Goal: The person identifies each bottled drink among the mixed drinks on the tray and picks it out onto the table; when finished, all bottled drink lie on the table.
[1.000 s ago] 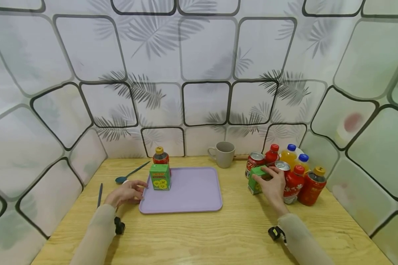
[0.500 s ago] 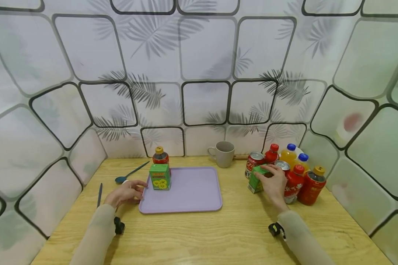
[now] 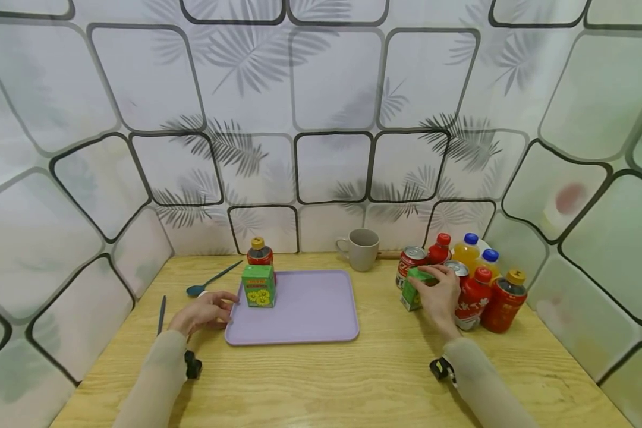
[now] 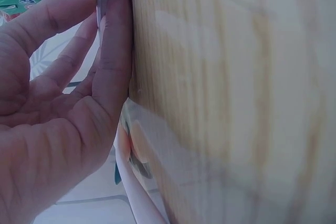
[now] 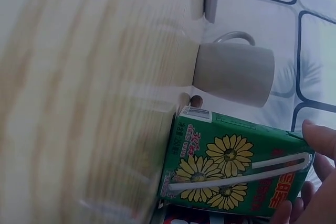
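Note:
My right hand (image 3: 441, 297) grips a green drink carton (image 3: 411, 296) near its top, thumb on one side and fingers on the other. Yellow flowers and a white straw show on the carton in the right wrist view, where it stands on the table against a dark can. On the left, my left hand (image 3: 207, 311) pinches the left rim of a lilac tray (image 3: 310, 309) between thumb and fingers. A second green carton (image 3: 258, 286) stands upright on the tray's left side. Behind it is a yellow-capped dark bottle (image 3: 260, 252), partly hidden by the carton.
A grey mug (image 3: 362, 249) stands at the back. Cans and bottles crowd close by the right hand, among them a red bottle (image 3: 472, 300) and a yellow-capped bottle (image 3: 504, 302). A blue spoon (image 3: 197, 290) and a dark slim utensil (image 3: 162, 313) lie at the left.
My right thumb and fingers have shifted slightly over the carton's top; the carton stays in nearly the same spot. The left hand and tray have not visibly moved.

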{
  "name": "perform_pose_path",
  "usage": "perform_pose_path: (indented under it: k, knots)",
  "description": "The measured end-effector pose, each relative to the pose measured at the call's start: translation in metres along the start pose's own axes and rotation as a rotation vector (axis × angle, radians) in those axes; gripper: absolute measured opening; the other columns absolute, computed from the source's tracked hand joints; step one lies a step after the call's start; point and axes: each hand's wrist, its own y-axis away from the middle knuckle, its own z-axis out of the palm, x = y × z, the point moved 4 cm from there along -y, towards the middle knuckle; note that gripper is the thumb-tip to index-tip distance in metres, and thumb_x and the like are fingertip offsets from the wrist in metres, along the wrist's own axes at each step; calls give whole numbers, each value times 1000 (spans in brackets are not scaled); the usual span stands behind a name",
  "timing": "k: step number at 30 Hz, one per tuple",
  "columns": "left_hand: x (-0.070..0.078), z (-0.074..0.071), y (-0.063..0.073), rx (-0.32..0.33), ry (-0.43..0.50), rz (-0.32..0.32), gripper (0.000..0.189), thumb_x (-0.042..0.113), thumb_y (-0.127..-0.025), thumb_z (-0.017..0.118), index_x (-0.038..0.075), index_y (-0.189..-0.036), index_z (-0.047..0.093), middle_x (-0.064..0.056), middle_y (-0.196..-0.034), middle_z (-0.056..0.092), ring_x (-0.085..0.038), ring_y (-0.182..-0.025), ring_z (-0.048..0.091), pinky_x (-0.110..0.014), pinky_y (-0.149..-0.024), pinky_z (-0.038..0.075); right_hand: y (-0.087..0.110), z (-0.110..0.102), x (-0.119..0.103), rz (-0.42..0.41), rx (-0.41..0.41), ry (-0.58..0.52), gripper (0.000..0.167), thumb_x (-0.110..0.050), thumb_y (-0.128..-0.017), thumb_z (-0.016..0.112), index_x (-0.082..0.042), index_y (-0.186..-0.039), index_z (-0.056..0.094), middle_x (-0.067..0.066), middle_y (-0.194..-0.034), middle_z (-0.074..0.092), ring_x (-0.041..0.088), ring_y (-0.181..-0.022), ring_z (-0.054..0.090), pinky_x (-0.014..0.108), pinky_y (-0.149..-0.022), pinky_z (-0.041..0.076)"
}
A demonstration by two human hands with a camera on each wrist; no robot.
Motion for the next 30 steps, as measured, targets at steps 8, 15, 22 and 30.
perform_pose_path:
  k: [8,15,22,30]
  knots:
    - [-1,-1,0,-4,7,-4,54,-7,-82,66,-1,-133,52,-9,-100,51,-19,-87,52,-31,-75,57,-2,1,-1,-4,27,27,29,-15,-75,84,-4,-100,75,18,-117,54,37,-112,44,51,-95,33]
    - [-1,0,0,6,6,-9,55,-7,-81,66,-1,-134,51,-9,-100,51,-20,-88,52,-32,-75,57,-1,2,-1,-13,57,10,27,-14,-74,85,-5,-97,75,18,-112,54,36,-109,45,49,-93,33]
    - [-1,0,1,13,-5,-10,55,-7,-81,67,-1,-133,52,-9,-100,51,-20,-89,51,-32,-75,57,1,4,-1,6,38,-30,25,-16,-76,84,-7,-97,75,15,-108,55,30,-100,49,38,-84,38]
    - [0,0,2,10,-7,-5,55,-6,-81,67,0,-134,52,-9,-101,51,-20,-88,51,-32,-74,56,6,3,-9,7,-5,-10,21,-18,-79,81,-12,-98,76,5,-94,62,9,-76,51,16,-63,40]
